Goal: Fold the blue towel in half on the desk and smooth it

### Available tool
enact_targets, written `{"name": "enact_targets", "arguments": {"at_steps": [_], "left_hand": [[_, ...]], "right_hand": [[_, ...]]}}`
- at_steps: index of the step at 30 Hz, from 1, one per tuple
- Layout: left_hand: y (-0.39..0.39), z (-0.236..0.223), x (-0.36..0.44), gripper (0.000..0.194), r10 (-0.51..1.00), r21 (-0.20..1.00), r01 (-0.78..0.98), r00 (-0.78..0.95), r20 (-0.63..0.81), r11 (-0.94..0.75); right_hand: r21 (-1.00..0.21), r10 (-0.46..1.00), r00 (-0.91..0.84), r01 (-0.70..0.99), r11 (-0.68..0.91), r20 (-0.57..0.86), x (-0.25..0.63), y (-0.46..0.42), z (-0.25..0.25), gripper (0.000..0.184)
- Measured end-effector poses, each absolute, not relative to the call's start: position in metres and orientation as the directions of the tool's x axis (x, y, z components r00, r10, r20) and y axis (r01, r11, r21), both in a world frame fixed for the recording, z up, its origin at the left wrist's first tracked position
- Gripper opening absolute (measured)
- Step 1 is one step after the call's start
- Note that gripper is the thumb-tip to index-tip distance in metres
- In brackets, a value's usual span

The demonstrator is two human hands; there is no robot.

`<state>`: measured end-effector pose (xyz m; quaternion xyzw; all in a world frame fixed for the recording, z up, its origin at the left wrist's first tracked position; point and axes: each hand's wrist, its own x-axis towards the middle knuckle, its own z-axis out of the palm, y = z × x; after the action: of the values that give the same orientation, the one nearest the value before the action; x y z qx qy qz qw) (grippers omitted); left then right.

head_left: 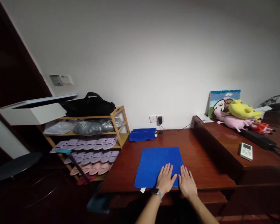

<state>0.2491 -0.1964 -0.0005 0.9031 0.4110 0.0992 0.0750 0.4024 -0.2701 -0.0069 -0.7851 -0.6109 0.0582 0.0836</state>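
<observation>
Spreading loosely, the fingers of the left hand lie palm-down on the blue cloth, near its lower right part, with nothing gripped; those of the right hand are extended too, unclenched and holding nothing, at the cloth's right edge. A watch sits on the left wrist. The cloth is laid out flat at the near side of the counter, a white tag sticking out by its lower left corner. It looks thin, soft and light, so it should bend easily and droop if raised by one point; nothing about it seems fragile. A free corner or edge, pinched between thumb and forefinger, looks the best hold, and two corners together would keep it straighter. Light palm pressure should smooth it, though a sideways push may drag or wrinkle it. Beyond it, near the wall, lie folded cloths, with a plug above and to their right. Farther right, the ledge carries plush toys and a white device; on the left stands a rack of slippers.
</observation>
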Motion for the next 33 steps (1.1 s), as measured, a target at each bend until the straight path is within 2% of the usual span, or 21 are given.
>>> {"name": "enact_targets", "arguments": {"at_steps": [6,9,17,22,28,33], "left_hand": [[-0.178,0.004,0.128,0.076,0.909,0.127,0.902,0.403,0.104,-0.414],[-0.177,0.001,0.095,0.075,0.926,0.110,0.923,0.354,0.134,-0.369],[-0.184,0.000,0.096,0.073,0.923,0.109,0.924,0.347,0.166,-0.367],[-0.186,0.002,0.095,0.074,0.922,0.116,0.922,0.346,0.173,-0.368],[-0.188,0.003,0.095,0.074,0.920,0.112,0.924,0.341,0.193,-0.366],[-0.189,0.003,0.096,0.072,0.916,0.117,0.923,0.337,0.217,-0.367]], "right_hand": [[-0.226,0.963,0.270,0.939,-0.261,0.012,0.402,-0.271,-0.009,0.067],[-0.230,0.962,0.272,0.938,-0.260,0.022,0.402,-0.272,-0.009,0.067],[-0.161,0.963,0.270,0.950,-0.266,0.004,0.403,-0.272,-0.010,0.067],[-0.167,0.963,0.268,0.950,-0.265,-0.009,0.402,-0.273,-0.009,0.068],[-0.223,0.961,0.258,0.936,-0.273,-0.098,0.413,-0.266,-0.007,0.068],[-0.239,0.962,0.268,0.932,-0.271,-0.048,0.421,-0.242,-0.001,0.068]]}}
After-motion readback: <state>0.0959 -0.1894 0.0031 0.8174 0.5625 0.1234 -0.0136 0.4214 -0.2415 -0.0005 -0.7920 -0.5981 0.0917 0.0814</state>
